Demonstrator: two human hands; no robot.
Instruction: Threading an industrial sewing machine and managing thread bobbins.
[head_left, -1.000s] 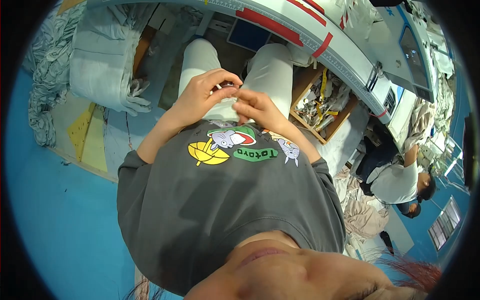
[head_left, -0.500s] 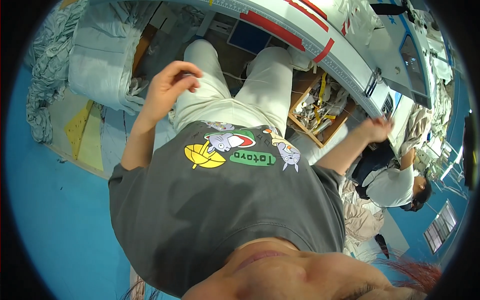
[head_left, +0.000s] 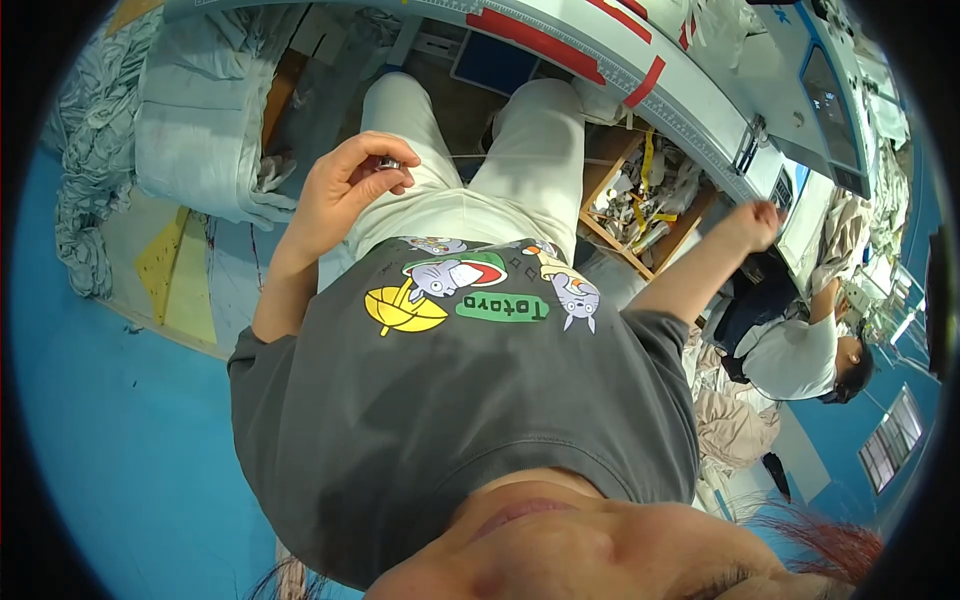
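Currently holding metal part [head_left: 391, 163] in left hand [head_left: 355, 188], upper centre; cannot tell contents of right hand [head_left: 752, 226]; could snap thread [head_left: 520, 157] by overpulling.

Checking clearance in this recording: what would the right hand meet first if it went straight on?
The right hand would probably meet the white worktable first, though depth is unclear.

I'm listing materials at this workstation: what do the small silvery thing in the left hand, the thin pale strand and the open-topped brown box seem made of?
Small silvery thing: probably polished metal, judging by its bright glints, though partly hidden. Thin pale strand: likely thread, being so fine; fibre and finish unclear. Open-topped brown box: apparently wood, from its tan boards, looking matte.
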